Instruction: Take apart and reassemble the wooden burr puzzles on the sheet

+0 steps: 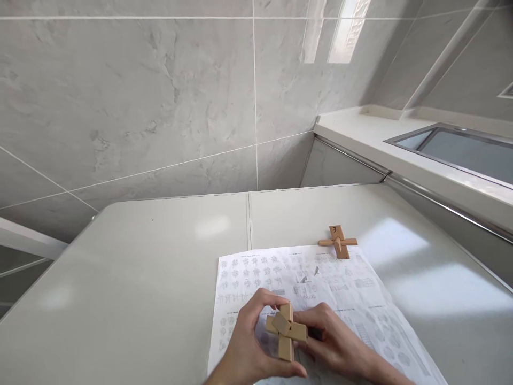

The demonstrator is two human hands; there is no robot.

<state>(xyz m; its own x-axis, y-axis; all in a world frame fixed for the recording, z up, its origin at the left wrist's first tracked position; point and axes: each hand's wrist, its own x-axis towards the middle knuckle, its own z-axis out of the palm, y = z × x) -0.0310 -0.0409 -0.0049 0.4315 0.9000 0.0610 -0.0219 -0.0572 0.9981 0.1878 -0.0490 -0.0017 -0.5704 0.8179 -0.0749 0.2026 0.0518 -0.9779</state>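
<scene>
One wooden cross (284,324) held over printed sheet (256,272) on desk (140,278): left hand (243,342), fingers curved wide, clasps opposite ends; right hand (336,341), fingers bent, at side, grip partly hidden. Light, even pressure likely best.

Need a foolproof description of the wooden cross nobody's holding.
On the pale table, find the printed paper sheet. By its far right corner lies a small reddish-brown wooden cross. Unlike the yellower cross in the left hand, it's untouched and bears a dark mark on its far arm.
</scene>
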